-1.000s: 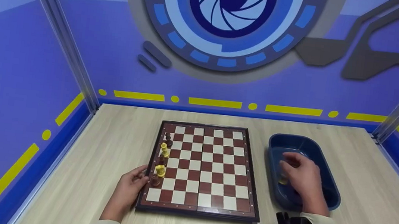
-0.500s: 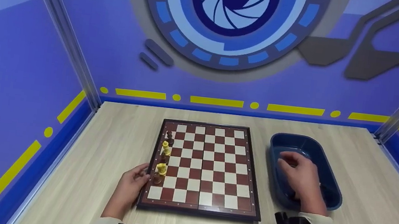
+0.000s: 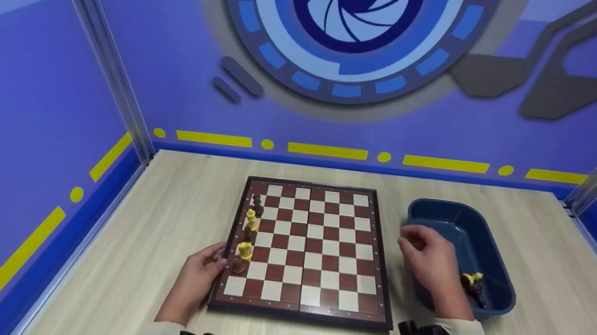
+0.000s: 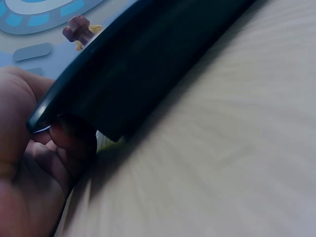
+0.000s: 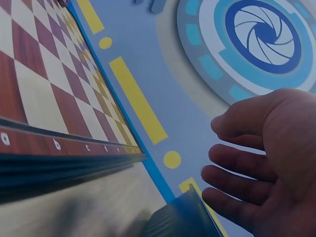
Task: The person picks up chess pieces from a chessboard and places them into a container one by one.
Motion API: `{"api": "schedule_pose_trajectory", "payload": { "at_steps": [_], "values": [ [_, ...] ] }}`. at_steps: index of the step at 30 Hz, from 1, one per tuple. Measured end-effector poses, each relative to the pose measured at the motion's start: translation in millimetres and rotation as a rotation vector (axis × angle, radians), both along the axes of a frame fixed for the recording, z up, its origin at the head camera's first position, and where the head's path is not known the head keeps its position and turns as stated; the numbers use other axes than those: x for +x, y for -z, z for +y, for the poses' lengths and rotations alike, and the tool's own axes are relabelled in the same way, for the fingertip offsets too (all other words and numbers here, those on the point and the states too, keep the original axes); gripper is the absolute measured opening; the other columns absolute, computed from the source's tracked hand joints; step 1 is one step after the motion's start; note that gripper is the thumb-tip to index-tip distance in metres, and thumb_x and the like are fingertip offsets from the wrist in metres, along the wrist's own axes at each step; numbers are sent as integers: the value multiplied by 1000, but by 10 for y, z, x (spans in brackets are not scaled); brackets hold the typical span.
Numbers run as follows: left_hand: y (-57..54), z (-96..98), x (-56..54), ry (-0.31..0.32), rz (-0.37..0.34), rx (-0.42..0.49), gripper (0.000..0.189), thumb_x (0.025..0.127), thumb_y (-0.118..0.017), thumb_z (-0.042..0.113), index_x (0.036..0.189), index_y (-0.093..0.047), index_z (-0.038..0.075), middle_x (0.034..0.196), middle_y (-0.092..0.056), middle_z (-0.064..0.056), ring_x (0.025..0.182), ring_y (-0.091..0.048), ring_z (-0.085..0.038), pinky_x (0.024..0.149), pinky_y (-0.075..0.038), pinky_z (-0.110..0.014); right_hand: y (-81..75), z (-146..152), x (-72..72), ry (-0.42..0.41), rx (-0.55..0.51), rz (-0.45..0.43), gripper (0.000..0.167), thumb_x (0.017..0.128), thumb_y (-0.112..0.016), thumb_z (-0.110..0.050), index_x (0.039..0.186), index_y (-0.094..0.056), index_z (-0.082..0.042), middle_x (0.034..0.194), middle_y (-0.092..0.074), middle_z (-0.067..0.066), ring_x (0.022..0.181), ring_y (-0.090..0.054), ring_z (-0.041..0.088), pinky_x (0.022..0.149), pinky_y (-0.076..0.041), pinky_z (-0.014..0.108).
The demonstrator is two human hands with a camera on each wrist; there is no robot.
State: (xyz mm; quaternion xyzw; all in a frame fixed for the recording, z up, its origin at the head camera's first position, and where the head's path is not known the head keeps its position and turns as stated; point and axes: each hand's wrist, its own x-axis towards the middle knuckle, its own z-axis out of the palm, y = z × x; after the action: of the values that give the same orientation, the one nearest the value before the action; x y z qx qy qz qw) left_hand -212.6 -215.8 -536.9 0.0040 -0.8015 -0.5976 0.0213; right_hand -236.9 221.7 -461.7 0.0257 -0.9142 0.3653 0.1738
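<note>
The left hand (image 3: 193, 282) is pinching the chessboard (image 3: 307, 250) by its edge; the right hand (image 3: 429, 265) is hovering at the tub (image 3: 471, 240), loosely curved, empty. Work is looking partway: upright pieces (image 3: 252, 221) are lining the chessboard's left, other pieces (image 3: 477, 294) are lying inside the tub.

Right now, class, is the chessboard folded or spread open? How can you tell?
Spread open: in the head view, the chessboard has its checkered face up either side of the middle seam.
</note>
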Motion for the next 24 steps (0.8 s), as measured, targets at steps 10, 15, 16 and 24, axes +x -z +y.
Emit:
{"api": "schedule_pose_trajectory", "payload": {
  "at_steps": [10, 15, 16, 24],
  "values": [
    [-24, 13, -17, 3, -8, 57, 42, 96, -54, 1, 137, -49, -5, 98, -54, -10, 86, -57, -9, 72, -50, -20, 20, -290, 25, -62, -42, -17, 21, 88, -68, -15, 108, -70, -9, 105, -69, 10, 94, -65, 25, 83, -54, 45],
    [-25, 33, -12, 15, -5, 76, 43, 96, -54, 1, 137, -48, -8, 99, -55, -12, 88, -58, -10, 73, -51, -19, 64, -443, 34, -114, -44, 27, 20, 85, -71, -11, 105, -71, -10, 102, -69, 7, 93, -65, 24, 84, -54, 45],
    [-24, 33, -11, 16, -3, 76, 43, 96, -54, 1, 137, -47, -8, 100, -55, -12, 88, -58, -10, 74, -51, -19, 76, -471, 33, -123, -43, 44, 20, 84, -72, -10, 104, -71, -10, 100, -69, 7, 91, -65, 23, 82, -53, 45],
    [11, 11, -14, 3, -24, 84, 43, 96, -53, 1, 138, -48, -5, 98, -56, -10, 85, -60, -9, 72, -54, -22, 179, -691, 33, -182, -51, 96, 23, 79, -76, -9, 102, -72, -11, 96, -70, 4, 89, -66, 20, 78, -54, 39]
  ]
}}
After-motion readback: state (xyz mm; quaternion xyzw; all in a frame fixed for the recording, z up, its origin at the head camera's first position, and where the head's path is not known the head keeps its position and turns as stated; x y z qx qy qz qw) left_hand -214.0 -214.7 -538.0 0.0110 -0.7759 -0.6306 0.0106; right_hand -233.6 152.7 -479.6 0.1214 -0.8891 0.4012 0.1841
